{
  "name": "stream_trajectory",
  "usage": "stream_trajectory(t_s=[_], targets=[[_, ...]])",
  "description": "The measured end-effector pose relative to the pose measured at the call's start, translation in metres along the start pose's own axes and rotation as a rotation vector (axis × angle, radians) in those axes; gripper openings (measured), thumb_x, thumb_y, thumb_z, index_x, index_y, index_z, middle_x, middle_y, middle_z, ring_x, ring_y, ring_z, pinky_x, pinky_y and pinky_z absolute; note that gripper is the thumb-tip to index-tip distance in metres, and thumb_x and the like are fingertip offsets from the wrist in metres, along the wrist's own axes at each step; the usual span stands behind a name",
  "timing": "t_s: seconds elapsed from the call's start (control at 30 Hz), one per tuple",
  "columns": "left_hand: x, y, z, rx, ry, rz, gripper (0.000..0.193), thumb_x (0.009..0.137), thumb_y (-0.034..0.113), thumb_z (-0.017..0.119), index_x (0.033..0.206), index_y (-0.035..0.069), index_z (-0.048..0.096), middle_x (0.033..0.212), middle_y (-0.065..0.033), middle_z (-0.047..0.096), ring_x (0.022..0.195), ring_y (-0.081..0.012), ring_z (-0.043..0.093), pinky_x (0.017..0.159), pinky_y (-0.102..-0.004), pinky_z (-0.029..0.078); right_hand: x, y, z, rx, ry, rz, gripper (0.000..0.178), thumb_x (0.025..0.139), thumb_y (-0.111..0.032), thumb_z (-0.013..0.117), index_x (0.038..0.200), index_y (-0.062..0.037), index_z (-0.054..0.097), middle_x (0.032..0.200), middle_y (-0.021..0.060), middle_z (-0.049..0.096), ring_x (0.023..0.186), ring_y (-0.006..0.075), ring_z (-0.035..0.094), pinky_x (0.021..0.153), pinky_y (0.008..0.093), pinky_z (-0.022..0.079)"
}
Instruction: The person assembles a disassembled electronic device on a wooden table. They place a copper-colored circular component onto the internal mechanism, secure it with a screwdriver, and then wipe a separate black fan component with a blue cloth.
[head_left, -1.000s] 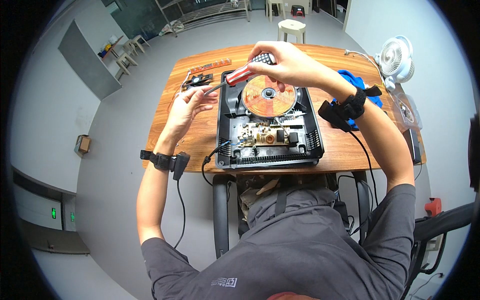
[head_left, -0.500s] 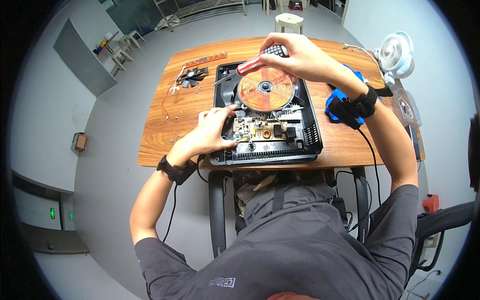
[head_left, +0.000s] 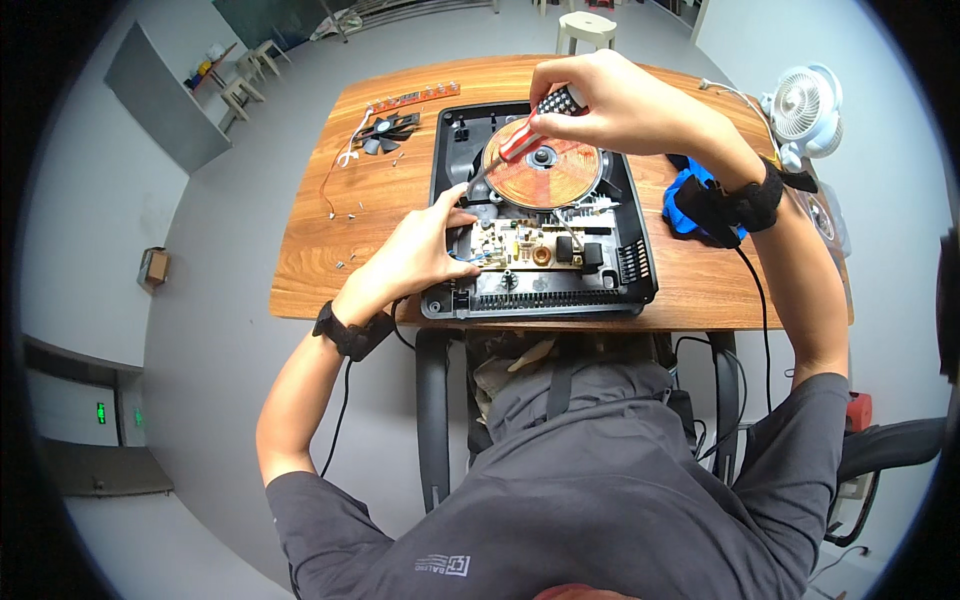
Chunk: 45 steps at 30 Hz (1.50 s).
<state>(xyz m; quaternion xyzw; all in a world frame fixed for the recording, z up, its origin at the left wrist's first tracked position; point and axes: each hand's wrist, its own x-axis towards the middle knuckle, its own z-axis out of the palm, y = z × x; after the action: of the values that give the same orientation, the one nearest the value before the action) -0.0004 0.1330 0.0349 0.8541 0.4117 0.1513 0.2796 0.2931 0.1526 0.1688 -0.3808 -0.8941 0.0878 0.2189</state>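
A black plastic housing (head_left: 645,270) lies on the table with its inside exposed, like an opened induction cooker. My right hand (head_left: 590,90) is closed round the handle of a screwdriver (head_left: 519,143) with red and white stripes, held at a slant above the round copper coil (head_left: 575,165). Its shaft points down and left; the tip lies beside my left index fingertip. My left hand (head_left: 415,245) spans the left end of the circuit board (head_left: 515,245), thumb and a finger at opposite edges. Whatever is under the tip is hidden by my finger.
Left of the housing lie a small black fan (head_left: 382,132), an orange circuit strip (head_left: 415,98) with white wires and several loose screws (head_left: 345,264). Rightward are a blue cloth-like item (head_left: 685,205) and a white desk fan (head_left: 803,108). Cables hang from both my wristbands.
The screwdriver has moved downward and tilted steeper, bringing its tip to my left fingers. My left index finger has stretched out toward the tip. The whole view has shifted slightly.
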Motion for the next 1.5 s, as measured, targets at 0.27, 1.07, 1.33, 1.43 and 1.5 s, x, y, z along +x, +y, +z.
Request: stream_trajectory(t_s=[0.27,1.07,1.33,1.43,1.5], targets=[[0.0,-0.001,-0.001,0.026,0.0,-0.017,0.11,0.067,0.019,0.093,0.154,0.001,0.028,0.13,-0.0213,0.068,0.127,-0.0377,0.06,0.111,-0.043,0.046,0.012,-0.013,0.008,-0.03,-0.183,-0.072,0.034,0.092,-0.028,0.073,0.099,0.0049,0.069,0.078,0.0166,0.07,0.07,0.0257,0.068,0.065,0.0354,0.054],[-0.005,0.003,-0.001,0.039,0.051,0.039,0.098,0.066,0.019,0.091,0.147,-0.001,0.039,0.124,-0.0247,0.069,0.117,-0.0413,0.065,0.1,-0.044,0.053,0.031,-0.029,0.03,-0.059,-0.283,-0.117,0.026,0.088,-0.022,0.073,0.099,0.0016,0.07,0.063,0.0149,0.065,0.06,0.0293,0.066,0.06,0.0394,0.052],[-0.006,0.005,-0.001,0.032,0.038,0.015,0.097,0.067,0.02,0.091,0.147,-0.001,0.04,0.124,-0.0236,0.07,0.119,-0.0402,0.064,0.102,-0.0431,0.052,0.038,-0.039,0.028,-0.114,-0.303,-0.154,0.024,0.088,-0.022,0.074,0.096,0.0003,0.069,0.067,0.0155,0.067,0.065,0.03,0.068,0.062,0.0396,0.053],[-0.005,0.006,-0.001,0.031,0.027,-0.007,0.098,0.067,0.019,0.092,0.148,0.002,0.04,0.127,-0.0218,0.069,0.122,-0.0377,0.063,0.105,-0.0419,0.051,0.04,-0.037,0.03,-0.11,-0.297,-0.157,0.026,0.088,-0.024,0.074,0.095,0.0003,0.068,0.066,0.0155,0.066,0.064,0.0303,0.068,0.061,0.0399,0.053],[-0.006,0.006,-0.002,0.028,0.019,-0.022,0.099,0.066,0.019,0.092,0.148,0.004,0.04,0.128,-0.0209,0.069,0.124,-0.0367,0.063,0.107,-0.0415,0.05,0.04,-0.037,0.029,-0.112,-0.304,-0.154,0.026,0.088,-0.024,0.075,0.095,0.0001,0.068,0.066,0.0156,0.066,0.064,0.0303,0.067,0.061,0.0402,0.053]])
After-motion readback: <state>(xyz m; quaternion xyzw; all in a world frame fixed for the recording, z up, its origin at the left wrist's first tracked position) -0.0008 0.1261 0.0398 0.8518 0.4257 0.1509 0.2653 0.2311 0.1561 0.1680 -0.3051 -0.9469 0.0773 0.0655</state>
